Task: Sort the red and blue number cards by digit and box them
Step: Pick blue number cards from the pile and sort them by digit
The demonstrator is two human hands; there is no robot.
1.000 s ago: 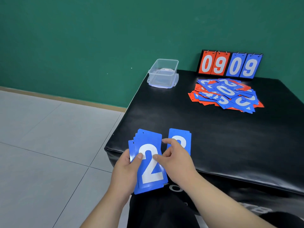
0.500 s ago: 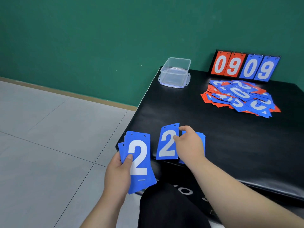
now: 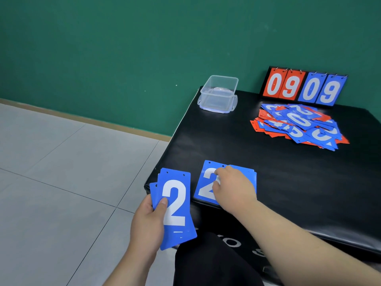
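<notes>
Our right hand (image 3: 233, 188) covers half of the white 2 on the blue card (image 3: 205, 183) lying at the near edge of the black surface (image 3: 226, 141). It also hides most of the other blue cards (image 3: 250, 176) beneath, whose digits we cannot read. In the loose pile (image 3: 299, 124) of red and blue cards at the far right, most digits are overlapped. The fanned stack (image 3: 175, 205) of blue cards, a 2 on top, sits in our left hand (image 3: 147, 221), just left of the laid card. That grip is clamped, thumb on its face, fingers behind. The right hand lies knuckles up, fingers bent onto the laid card. We cannot tell whether that grip pinches or only presses. The clear box (image 3: 219, 93) stands at the far left corner.
</notes>
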